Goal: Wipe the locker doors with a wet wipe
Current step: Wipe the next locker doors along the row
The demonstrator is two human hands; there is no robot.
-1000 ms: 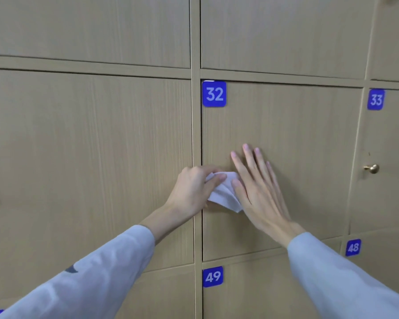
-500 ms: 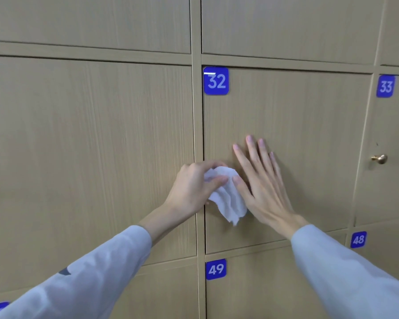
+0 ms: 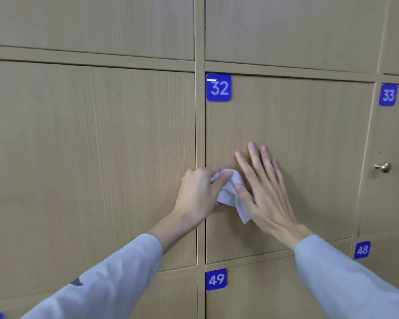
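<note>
Left fingers: I have my left hand (image 3: 199, 192) curled round the wet wipe (image 3: 232, 194), thumb laid over the top of the bunch, so the cloth is pinched and not spread.
Right fingers: my right hand (image 3: 263, 192) lies flat on the door, fingers (image 3: 255, 157) straight and a little fanned, holding nothing; its thumb touches the wipe's right side.
Wipe: white, crumpled, between my two hands, with one corner hanging loose below them. It sits against door 32 (image 3: 297, 134), near its left edge and a little below mid-height.
Contact: I cannot tell how much of the cloth actually meets the wood; most of it looks balled in my grip.
Step in hand: I judge I am regathering the wipe for a stroke across this door.
Doing it well: I would flatten the wipe under my palm so a broad face bears on the panel, tuck in the dangling corner, and press evenly.
Path: overlapping passes along the grain, reaching the edge by the frame strip (image 3: 200, 134) and round the 32 plate (image 3: 218, 87).
Risk: a bunched cloth probably leaves streaks and missed bands.
Surroundings: door 33 (image 3: 396, 146) with its brass knob (image 3: 383, 167) stands to the right, 49 plate (image 3: 216, 279) below.
</note>
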